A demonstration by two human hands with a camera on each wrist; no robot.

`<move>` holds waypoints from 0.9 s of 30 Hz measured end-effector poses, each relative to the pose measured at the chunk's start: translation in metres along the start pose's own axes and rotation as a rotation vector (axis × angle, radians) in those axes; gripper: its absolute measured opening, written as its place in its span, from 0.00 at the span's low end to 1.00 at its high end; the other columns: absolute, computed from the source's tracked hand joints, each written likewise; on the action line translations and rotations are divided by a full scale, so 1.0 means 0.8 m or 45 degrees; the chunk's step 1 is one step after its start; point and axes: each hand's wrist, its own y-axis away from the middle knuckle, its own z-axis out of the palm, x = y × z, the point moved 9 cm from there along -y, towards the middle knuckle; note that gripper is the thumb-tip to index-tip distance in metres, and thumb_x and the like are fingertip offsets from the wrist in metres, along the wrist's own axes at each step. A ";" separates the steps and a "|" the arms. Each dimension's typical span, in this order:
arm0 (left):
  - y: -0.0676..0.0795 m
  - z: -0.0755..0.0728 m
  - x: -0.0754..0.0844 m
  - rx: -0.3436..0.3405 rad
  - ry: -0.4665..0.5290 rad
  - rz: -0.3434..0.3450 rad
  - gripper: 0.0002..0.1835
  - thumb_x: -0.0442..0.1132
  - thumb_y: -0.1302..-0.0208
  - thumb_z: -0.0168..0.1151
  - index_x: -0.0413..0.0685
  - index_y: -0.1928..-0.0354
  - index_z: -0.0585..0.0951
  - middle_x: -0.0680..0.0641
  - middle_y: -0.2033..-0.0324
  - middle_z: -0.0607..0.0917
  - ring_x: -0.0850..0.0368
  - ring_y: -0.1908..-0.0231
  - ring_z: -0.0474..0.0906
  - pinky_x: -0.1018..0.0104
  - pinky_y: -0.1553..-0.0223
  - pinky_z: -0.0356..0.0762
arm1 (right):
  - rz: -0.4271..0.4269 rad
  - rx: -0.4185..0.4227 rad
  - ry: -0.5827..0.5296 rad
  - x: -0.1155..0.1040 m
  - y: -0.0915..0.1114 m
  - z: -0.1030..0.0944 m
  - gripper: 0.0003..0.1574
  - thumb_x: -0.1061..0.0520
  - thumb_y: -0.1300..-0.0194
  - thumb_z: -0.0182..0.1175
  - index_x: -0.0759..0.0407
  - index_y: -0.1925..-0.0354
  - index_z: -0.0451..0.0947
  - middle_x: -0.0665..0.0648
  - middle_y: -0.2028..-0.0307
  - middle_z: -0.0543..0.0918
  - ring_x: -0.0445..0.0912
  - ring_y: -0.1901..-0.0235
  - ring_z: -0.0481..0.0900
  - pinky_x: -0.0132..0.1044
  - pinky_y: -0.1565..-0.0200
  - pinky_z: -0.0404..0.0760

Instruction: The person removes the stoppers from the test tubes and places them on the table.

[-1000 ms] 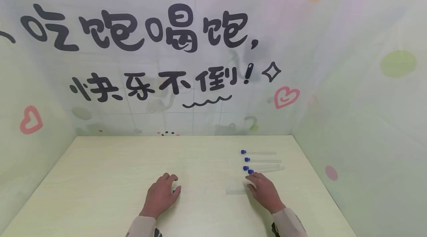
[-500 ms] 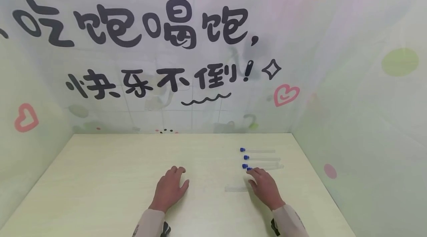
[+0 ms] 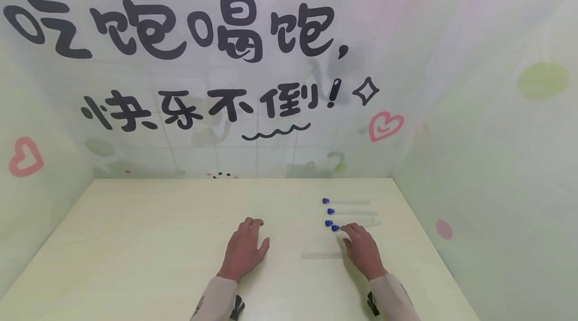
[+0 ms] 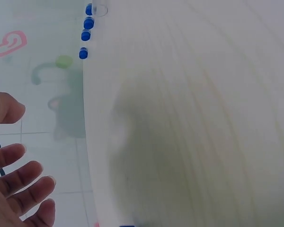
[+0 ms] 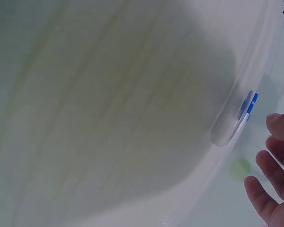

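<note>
My left hand hovers over the table left of centre, fingers relaxed and holding nothing. The left wrist view shows its spread fingers and a sliver of something blue at the bottom edge. My right hand, also holding nothing, is above an uncapped end of a clear tube; the tube's right part is hidden behind it. In the right wrist view that tube lies beside the loosely bent fingers. Several clear tubes with blue caps lie just beyond my right hand, caps pointing left.
The pale wooden table is enclosed by printed fabric walls at the back and both sides. Bare tabletop extends left of my left hand and between the hands.
My left hand has moved right and slightly forward, away from a small blue thing seen by its thumb earlier. My right hand has shifted slightly right, uncovering more of the nearest blue cap.
</note>
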 end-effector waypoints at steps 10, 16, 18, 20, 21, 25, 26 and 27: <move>-0.011 0.010 0.039 0.081 0.028 0.061 0.23 0.44 0.44 0.66 0.42 0.49 0.74 0.45 0.56 0.77 0.51 0.59 0.75 0.59 0.64 0.75 | -0.015 0.031 0.037 0.015 -0.011 0.000 0.20 0.73 0.56 0.69 0.63 0.62 0.79 0.58 0.63 0.81 0.52 0.64 0.81 0.45 0.64 0.80; -0.020 0.013 0.057 0.107 0.033 0.101 0.24 0.45 0.44 0.66 0.43 0.48 0.74 0.45 0.55 0.77 0.50 0.58 0.76 0.59 0.63 0.75 | -0.004 0.024 0.068 0.032 -0.015 -0.002 0.20 0.73 0.56 0.69 0.63 0.62 0.79 0.59 0.63 0.81 0.54 0.63 0.81 0.47 0.65 0.79; -0.023 0.014 0.060 0.096 0.062 0.104 0.24 0.45 0.44 0.66 0.42 0.48 0.74 0.45 0.55 0.77 0.50 0.57 0.75 0.58 0.62 0.75 | 0.010 0.013 0.072 0.038 -0.014 0.000 0.19 0.73 0.55 0.69 0.63 0.62 0.79 0.59 0.62 0.81 0.54 0.63 0.80 0.47 0.65 0.79; -0.025 0.015 0.063 0.078 0.080 0.099 0.24 0.45 0.43 0.66 0.43 0.47 0.74 0.45 0.54 0.77 0.50 0.57 0.75 0.57 0.61 0.75 | 0.025 -0.006 0.075 0.043 -0.014 0.004 0.19 0.73 0.55 0.69 0.63 0.62 0.79 0.59 0.62 0.81 0.54 0.63 0.80 0.47 0.65 0.79; -0.026 0.015 0.064 0.070 0.086 0.099 0.24 0.45 0.43 0.66 0.43 0.47 0.73 0.45 0.53 0.77 0.50 0.56 0.75 0.57 0.61 0.75 | 0.031 -0.015 0.075 0.045 -0.013 0.006 0.18 0.73 0.54 0.68 0.63 0.62 0.79 0.59 0.62 0.81 0.54 0.63 0.80 0.47 0.65 0.79; -0.029 0.016 0.069 0.058 0.099 0.112 0.25 0.45 0.43 0.65 0.44 0.45 0.72 0.45 0.51 0.77 0.50 0.54 0.76 0.57 0.60 0.74 | 0.048 -0.035 0.069 0.051 -0.012 0.011 0.17 0.73 0.53 0.67 0.64 0.62 0.79 0.59 0.62 0.80 0.55 0.62 0.80 0.48 0.65 0.79; -0.030 0.016 0.071 0.056 0.104 0.117 0.26 0.45 0.43 0.65 0.44 0.45 0.72 0.45 0.51 0.77 0.50 0.53 0.76 0.57 0.60 0.74 | 0.050 -0.035 0.071 0.052 -0.012 0.012 0.17 0.73 0.53 0.67 0.64 0.62 0.79 0.59 0.62 0.80 0.55 0.62 0.80 0.48 0.65 0.79; -0.030 0.017 0.073 0.054 0.105 0.123 0.26 0.46 0.43 0.65 0.44 0.44 0.72 0.45 0.51 0.77 0.50 0.53 0.76 0.57 0.61 0.73 | 0.052 -0.034 0.073 0.053 -0.012 0.012 0.17 0.73 0.52 0.67 0.64 0.62 0.78 0.59 0.62 0.80 0.55 0.62 0.80 0.48 0.64 0.79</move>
